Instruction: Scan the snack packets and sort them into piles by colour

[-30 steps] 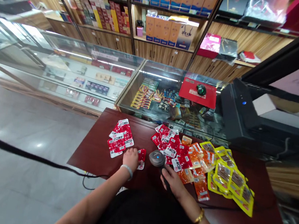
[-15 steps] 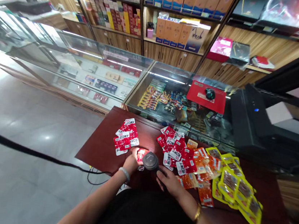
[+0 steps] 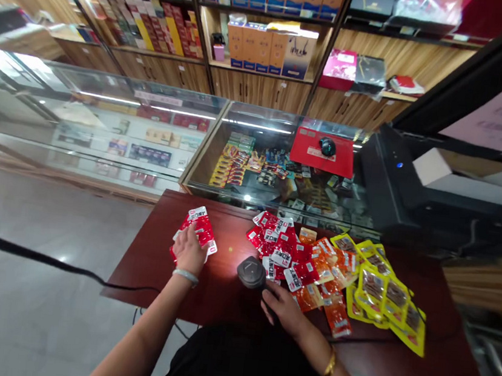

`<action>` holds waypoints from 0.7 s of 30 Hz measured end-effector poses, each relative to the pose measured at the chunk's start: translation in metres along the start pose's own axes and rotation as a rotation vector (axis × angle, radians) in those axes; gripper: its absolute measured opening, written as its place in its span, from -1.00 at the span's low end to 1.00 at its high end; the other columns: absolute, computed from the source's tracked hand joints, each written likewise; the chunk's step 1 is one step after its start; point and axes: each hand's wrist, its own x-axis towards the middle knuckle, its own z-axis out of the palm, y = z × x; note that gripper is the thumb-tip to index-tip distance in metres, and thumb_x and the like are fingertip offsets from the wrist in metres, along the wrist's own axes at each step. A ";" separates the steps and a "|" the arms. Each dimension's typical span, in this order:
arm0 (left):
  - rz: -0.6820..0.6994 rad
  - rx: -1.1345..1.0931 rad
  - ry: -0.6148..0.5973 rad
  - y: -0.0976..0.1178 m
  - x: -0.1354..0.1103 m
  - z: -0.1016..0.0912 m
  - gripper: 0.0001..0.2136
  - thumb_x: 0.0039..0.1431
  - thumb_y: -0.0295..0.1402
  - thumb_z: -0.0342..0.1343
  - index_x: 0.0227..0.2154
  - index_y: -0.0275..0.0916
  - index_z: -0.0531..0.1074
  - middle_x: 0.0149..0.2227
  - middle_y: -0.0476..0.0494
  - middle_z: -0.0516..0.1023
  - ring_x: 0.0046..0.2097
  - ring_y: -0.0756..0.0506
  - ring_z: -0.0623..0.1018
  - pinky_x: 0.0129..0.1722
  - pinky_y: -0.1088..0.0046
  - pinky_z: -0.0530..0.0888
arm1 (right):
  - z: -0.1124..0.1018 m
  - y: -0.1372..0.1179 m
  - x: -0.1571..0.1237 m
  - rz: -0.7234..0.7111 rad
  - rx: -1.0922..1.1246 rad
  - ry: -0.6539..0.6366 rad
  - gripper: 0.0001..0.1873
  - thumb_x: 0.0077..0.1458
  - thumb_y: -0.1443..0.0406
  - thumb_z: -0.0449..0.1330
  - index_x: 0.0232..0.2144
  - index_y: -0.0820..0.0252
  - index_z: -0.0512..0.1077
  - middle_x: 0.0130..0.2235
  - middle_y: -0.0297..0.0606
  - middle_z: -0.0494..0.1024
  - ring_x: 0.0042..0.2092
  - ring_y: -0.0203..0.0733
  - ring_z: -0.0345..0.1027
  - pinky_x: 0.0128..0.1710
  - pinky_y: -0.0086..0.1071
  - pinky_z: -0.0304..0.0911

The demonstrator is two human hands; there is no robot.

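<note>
On a brown table (image 3: 144,257), my left hand (image 3: 190,254) is covering seemingly finished red packets (image 3: 203,223) (fingers half-spread, hold unclear), while my right hand (image 3: 282,307) is gripping a scanner (image 3: 250,272), the larger red pile (image 3: 282,240), orange packets (image 3: 337,314) and yellow packets (image 3: 373,282) apparently waiting.

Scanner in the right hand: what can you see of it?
The scanner is dark, plastic-looking, with a rounded head and a handle mostly hidden in the right hand. Its head sits left of that hand, over the table, beside red packets; a bright patch shows near it. Contact with the table can't be told.
</note>
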 end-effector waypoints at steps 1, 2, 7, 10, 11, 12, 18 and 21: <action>0.077 -0.022 -0.026 0.015 0.005 0.006 -0.33 0.09 -0.19 0.18 0.24 -0.24 0.14 0.21 -0.36 0.29 0.22 -0.33 0.27 0.20 0.11 0.19 | -0.003 0.000 -0.001 -0.009 0.012 0.020 -0.46 0.11 -0.11 0.16 -0.11 0.19 0.38 -0.67 -0.56 0.23 -0.69 -0.41 0.03 -0.66 -0.48 -0.12; 0.159 -0.053 -0.069 0.032 0.009 0.014 -0.39 0.10 -0.20 0.17 0.21 -0.23 0.20 0.19 -0.33 0.32 0.21 -0.30 0.28 0.21 0.15 0.19 | -0.007 0.001 -0.002 -0.015 0.027 0.045 -0.47 0.11 -0.12 0.16 -0.12 0.19 0.38 -0.67 -0.56 0.23 -0.69 -0.41 0.03 -0.66 -0.48 -0.11; 0.400 -0.087 -0.330 0.129 0.031 0.058 -0.56 0.15 -0.23 0.13 0.10 -0.17 0.37 0.11 -0.25 0.43 0.13 -0.24 0.36 0.14 0.26 0.27 | -0.027 0.013 -0.007 -0.015 0.116 0.179 -0.48 0.09 -0.14 0.17 -0.19 0.16 0.36 -0.64 -0.55 0.27 -0.68 -0.42 0.04 -0.67 -0.50 -0.07; 0.568 -0.048 -0.433 0.173 0.048 0.081 -0.52 0.21 -0.33 0.04 0.20 -0.11 0.28 0.22 -0.22 0.34 0.19 -0.23 0.31 0.15 0.23 0.25 | -0.036 0.020 -0.011 -0.001 0.149 0.258 -0.47 0.05 -0.16 0.18 -0.24 0.16 0.35 -0.62 -0.53 0.29 -0.68 -0.42 0.04 -0.67 -0.50 -0.04; 0.621 -0.030 -0.469 0.183 0.053 0.087 -0.52 0.23 -0.35 0.01 0.23 -0.10 0.24 0.24 -0.20 0.32 0.21 -0.22 0.29 0.17 0.22 0.23 | -0.037 0.022 -0.012 0.006 0.159 0.280 -0.47 0.04 -0.17 0.19 -0.25 0.16 0.35 -0.62 -0.53 0.29 -0.67 -0.42 0.04 -0.67 -0.51 -0.04; 0.657 -0.006 -0.504 0.190 0.058 0.092 -0.51 0.24 -0.36 -0.01 0.24 -0.10 0.23 0.24 -0.20 0.32 0.22 -0.22 0.28 0.19 0.20 0.21 | -0.039 0.023 -0.013 0.011 0.168 0.296 -0.46 0.04 -0.17 0.19 -0.25 0.16 0.35 -0.62 -0.53 0.29 -0.67 -0.43 0.03 -0.67 -0.51 -0.04; 0.679 0.111 -0.556 0.196 0.072 0.105 -0.41 0.06 -0.13 0.21 0.16 -0.18 0.33 0.19 -0.33 0.34 0.17 -0.33 0.32 0.13 0.14 0.27 | -0.043 0.028 -0.013 -0.023 0.187 0.273 -0.49 0.08 -0.14 0.17 -0.26 0.16 0.33 -0.64 -0.56 0.26 -0.69 -0.43 0.03 -0.69 -0.52 -0.06; 0.708 0.094 -0.525 0.185 0.065 0.100 -0.42 0.04 -0.17 0.24 0.13 -0.25 0.34 0.15 -0.38 0.35 0.18 -0.32 0.31 0.15 0.19 0.25 | -0.045 0.027 -0.012 -0.040 0.182 0.262 -0.51 0.09 -0.13 0.17 -0.28 0.16 0.33 -0.62 -0.55 0.28 -0.69 -0.43 0.04 -0.68 -0.52 -0.05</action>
